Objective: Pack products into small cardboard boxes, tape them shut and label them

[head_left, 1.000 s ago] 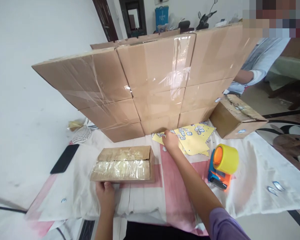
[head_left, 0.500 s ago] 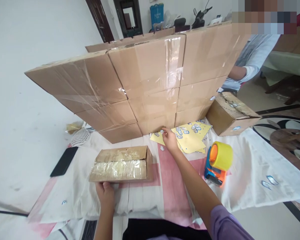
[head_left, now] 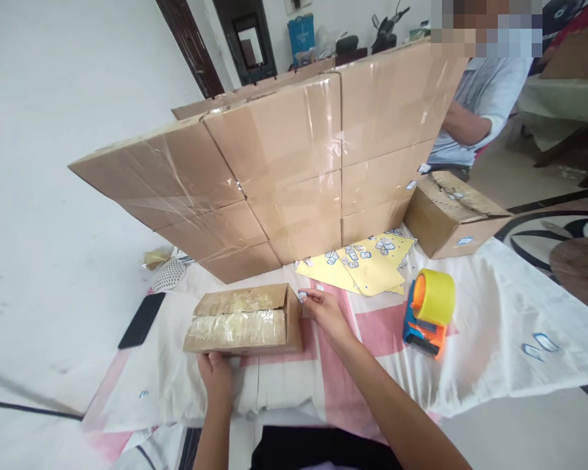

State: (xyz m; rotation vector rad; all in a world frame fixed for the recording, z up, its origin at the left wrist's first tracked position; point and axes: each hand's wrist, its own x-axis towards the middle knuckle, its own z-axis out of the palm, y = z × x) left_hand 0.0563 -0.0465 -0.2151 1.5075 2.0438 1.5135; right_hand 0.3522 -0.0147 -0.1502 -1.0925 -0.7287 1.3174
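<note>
A small cardboard box with shiny clear tape along its top sits in front of me. My left hand grips its near lower edge, the thumb against the side and the other fingers hidden underneath. Beside the box's right end, my right hand pinches a small white sticker with a blue edge. Past that hand lie yellow sheets carrying several similar stickers. One more small piece rests on the cloth just behind my fingers.
Large taped cardboard boxes form a wall across the back. To the right stand a yellow tape roll on a dispenser and another box. A black phone lies left. Beyond the wall is a person in a light shirt.
My right hand has come back from the yellow sheets toward the small box, a sticker between its fingers. My left hand stays on the box. The camera view has shifted slightly.
</note>
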